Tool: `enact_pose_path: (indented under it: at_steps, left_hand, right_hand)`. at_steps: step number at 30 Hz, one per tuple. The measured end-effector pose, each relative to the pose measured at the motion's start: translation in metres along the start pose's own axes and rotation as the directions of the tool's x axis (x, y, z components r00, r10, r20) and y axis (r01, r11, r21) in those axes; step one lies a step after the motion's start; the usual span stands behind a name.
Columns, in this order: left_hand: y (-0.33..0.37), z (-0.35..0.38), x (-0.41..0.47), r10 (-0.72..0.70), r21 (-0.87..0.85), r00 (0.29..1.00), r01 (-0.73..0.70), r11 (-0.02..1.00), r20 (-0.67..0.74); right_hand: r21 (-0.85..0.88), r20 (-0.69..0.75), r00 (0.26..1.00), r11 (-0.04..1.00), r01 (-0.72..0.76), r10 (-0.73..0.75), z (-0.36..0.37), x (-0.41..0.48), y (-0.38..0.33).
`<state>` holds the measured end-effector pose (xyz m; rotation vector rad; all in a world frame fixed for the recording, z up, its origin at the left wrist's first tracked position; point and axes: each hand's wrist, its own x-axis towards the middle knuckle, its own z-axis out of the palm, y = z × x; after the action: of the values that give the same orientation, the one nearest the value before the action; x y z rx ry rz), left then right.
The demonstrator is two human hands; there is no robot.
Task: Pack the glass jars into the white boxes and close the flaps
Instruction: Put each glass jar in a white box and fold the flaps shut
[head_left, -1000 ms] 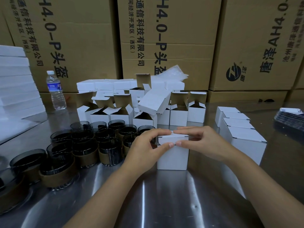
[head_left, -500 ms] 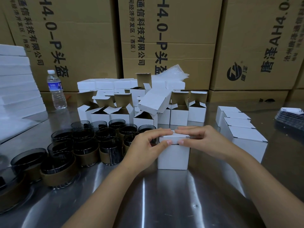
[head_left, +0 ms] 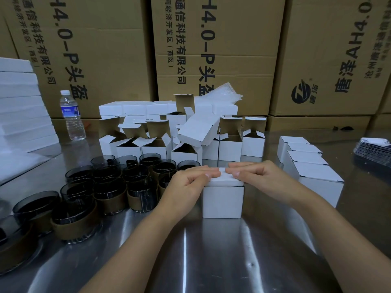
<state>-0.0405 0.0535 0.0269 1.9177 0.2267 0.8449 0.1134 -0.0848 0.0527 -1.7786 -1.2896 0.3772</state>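
Observation:
A small white box (head_left: 223,201) stands on the steel table (head_left: 211,261) right in front of me. Its lid is folded down, with a thin dark gap left along the front edge. My left hand (head_left: 186,187) lays its fingers over the left part of the lid, thumb against the box's side. My right hand (head_left: 260,178) presses its fingertips on the right part of the lid. Several dark glass jars (head_left: 110,187) with brown sleeves stand in a cluster to the left. What is inside the box is hidden.
Several empty white boxes (head_left: 154,144) with raised flaps crowd the middle of the table. A row of closed white boxes (head_left: 317,178) runs along the right. A water bottle (head_left: 72,117), white foam sheets (head_left: 19,106), dark cards (head_left: 372,151) and large cartons (head_left: 211,49) surround them.
The lid has gone down onto the box. Both hands shifted from pinching the lid's front edge to lying on top of it.

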Motion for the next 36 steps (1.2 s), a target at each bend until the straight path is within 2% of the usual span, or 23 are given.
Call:
enact_pose_path:
  at_steps: [9,14,17,19,24,32,36]
  left_hand:
    - [0.000,0.000,0.000,0.020,0.033,1.000,-0.021,0.999,0.016]
    - [0.002,-0.001,0.000,0.006,0.015,1.000,-0.006,1.000,0.018]
    - [0.004,-0.001,-0.001,0.010,-0.010,1.000,-0.009,1.000,0.020]
    - [0.003,0.000,-0.002,0.013,0.031,1.000,-0.014,0.999,0.024]
    - [0.001,0.000,-0.002,0.017,0.104,1.000,-0.019,0.994,0.017]
    - [0.000,0.001,-0.002,0.027,0.112,0.999,-0.029,0.993,0.017]
    - [0.002,0.001,-0.001,0.008,0.067,1.000,-0.009,0.998,0.016]
  right_hand:
    - [0.017,0.003,1.000,1.000,-0.020,0.020,-0.001,0.000,-0.001]
    - [0.118,-0.166,0.982,0.991,-0.066,0.086,-0.007,-0.001,-0.001]
    - [0.092,-0.063,0.993,0.991,-0.099,0.105,-0.015,-0.005,-0.004]
    - [0.090,0.007,0.996,0.992,-0.091,0.091,-0.018,-0.006,-0.005]
    - [0.076,0.089,0.990,0.991,-0.113,0.106,-0.021,-0.006,-0.005]
    - [0.138,0.115,0.984,0.979,-0.148,0.133,-0.017,-0.006,-0.006]
    - [0.158,0.046,0.985,0.972,-0.172,0.167,-0.016,-0.005,-0.003]
